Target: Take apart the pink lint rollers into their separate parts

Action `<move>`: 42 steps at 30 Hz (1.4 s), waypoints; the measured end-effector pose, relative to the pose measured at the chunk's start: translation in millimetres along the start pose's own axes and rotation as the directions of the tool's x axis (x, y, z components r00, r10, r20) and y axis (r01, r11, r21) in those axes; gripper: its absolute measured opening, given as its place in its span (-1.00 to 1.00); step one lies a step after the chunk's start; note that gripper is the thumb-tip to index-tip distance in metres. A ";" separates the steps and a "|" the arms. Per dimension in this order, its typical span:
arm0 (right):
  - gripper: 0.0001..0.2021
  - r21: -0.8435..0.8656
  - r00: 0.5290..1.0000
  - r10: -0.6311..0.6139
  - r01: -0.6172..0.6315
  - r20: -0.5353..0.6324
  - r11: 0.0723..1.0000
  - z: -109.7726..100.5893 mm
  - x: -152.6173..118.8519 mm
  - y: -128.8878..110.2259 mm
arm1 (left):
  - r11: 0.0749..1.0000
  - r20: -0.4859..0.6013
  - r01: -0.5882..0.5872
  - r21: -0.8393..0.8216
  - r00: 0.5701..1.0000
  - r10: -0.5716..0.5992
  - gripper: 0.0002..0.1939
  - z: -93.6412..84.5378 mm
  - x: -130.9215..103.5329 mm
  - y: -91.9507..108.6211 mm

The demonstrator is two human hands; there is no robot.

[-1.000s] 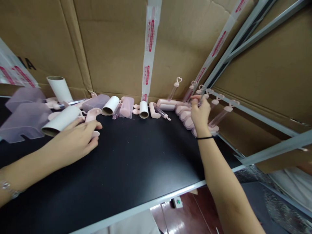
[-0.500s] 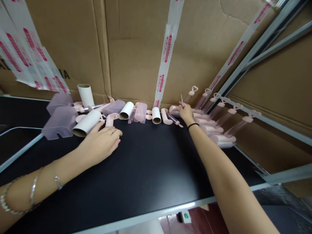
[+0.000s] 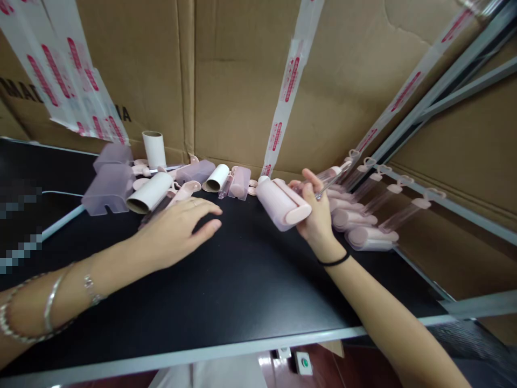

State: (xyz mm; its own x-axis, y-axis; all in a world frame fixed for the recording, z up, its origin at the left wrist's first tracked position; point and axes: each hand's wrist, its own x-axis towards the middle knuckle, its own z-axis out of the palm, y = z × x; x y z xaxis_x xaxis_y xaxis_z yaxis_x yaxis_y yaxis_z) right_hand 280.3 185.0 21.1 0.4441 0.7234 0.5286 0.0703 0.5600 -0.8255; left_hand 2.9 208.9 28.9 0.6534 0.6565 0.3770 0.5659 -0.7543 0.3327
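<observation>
A pink lint roller in a see-through purple cover is raised off the black shelf, its clear handle pointing back to the right. My right hand is closed around it, and a thin metal rod sticks out of the same grip; its exact kind is unclear. My left hand is open, thumb and fingers apart, holding nothing. Just behind its fingers lie a pink handle part and a white cardboard tube. Several similar lint rollers with heart-ended handles stand in a row on the right.
Purple covers, another white tube and an upright tube line the back of the black shelf. Behind is a taped cardboard wall. A metal frame bar rises at right.
My right hand has lifted a lint roller from the row and brought it left and nearer. My left hand has shifted slightly right, its fingers now apart from the parts. The view has turned a little.
</observation>
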 end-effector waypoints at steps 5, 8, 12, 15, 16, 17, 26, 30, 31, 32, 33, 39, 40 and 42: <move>-0.69 0.063 0.987 0.007 -0.017 0.158 0.998 25.1 -54.5 -11.9 | 0.528 0.400 0.423 -0.736 0.902 -0.166 -0.32 20.6 -5.4 43.1; -0.75 0.019 0.979 -0.055 0.052 0.198 0.998 28.2 -67.0 -17.3 | 0.142 0.463 0.484 -0.864 0.873 -0.154 -0.45 33.8 -3.4 58.1; -0.79 0.001 0.996 -0.064 0.064 0.057 0.998 21.2 -56.6 -20.4 | -0.014 0.493 0.513 -0.858 0.815 -0.304 -0.50 34.8 -1.2 54.9; -0.83 0.053 0.988 -0.100 0.106 -0.115 0.993 10.0 -37.0 -22.5 | 0.393 0.390 0.527 -0.754 0.840 -0.377 -0.43 23.0 -1.6 39.4; -0.85 0.053 0.981 -0.123 0.132 -0.148 0.990 6.2 -31.1 -22.4 | 0.616 0.281 0.463 -0.637 0.884 -0.374 -0.38 18.2 -1.5 34.0; -0.86 0.046 0.977 -0.139 0.148 -0.163 0.988 2.9 -26.5 -21.6 | 0.812 0.150 0.371 -0.451 0.928 -0.341 -0.33 13.7 -1.0 29.4; -0.85 -0.065 0.994 -0.106 0.103 -0.038 0.993 -1.0 -30.5 -5.5 | 0.805 0.037 0.142 0.576 0.979 -0.200 -0.55 2.2 40.0 16.0; -0.87 -0.076 0.990 -0.131 0.134 0.045 0.988 -0.7 -35.2 -9.9 | 0.903 -0.033 0.127 0.410 0.992 -0.124 -0.49 4.9 51.3 21.0; -0.88 -0.077 0.987 -0.147 0.152 0.057 0.985 -0.1 -36.8 -11.4 | 0.964 -0.016 0.071 0.257 0.997 -0.069 -0.48 8.0 50.5 24.4; -0.88 -0.081 0.983 -0.169 0.174 0.066 0.981 1.0 -38.6 -12.7 | 0.999 0.019 0.018 0.036 1.000 -0.019 -0.47 12.2 48.5 28.8; -0.88 -0.087 0.978 -0.193 0.199 0.077 0.976 2.2 -40.6 -13.8 | 0.972 0.069 -0.006 -0.235 0.997 0.023 -0.47 17.3 45.7 33.8; -0.84 -0.067 0.929 -0.137 0.170 0.344 0.983 4.7 -47.9 -13.1 | 0.081 0.229 0.238 -0.968 0.967 -0.110 -0.52 44.8 34.1 53.8; -0.80 -0.078 0.907 -0.068 0.110 0.416 0.991 3.1 -47.2 -13.2 | 0.070 0.191 0.205 -0.976 0.967 -0.168 -0.51 46.4 34.5 52.1; -0.71 -0.178 0.855 0.095 -0.003 0.510 0.984 -1.0 -44.3 -15.9 | 0.204 0.061 0.120 -0.972 0.961 -0.271 -0.45 47.6 35.9 44.7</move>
State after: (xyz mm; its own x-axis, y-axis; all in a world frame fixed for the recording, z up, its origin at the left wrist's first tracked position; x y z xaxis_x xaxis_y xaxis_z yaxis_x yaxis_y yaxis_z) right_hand 260.4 143.6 10.7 -0.0692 0.8777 0.4743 0.2271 0.4768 -0.8492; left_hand 75.6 198.5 16.2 0.5054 0.8346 0.2190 -0.2945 -0.0717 0.9529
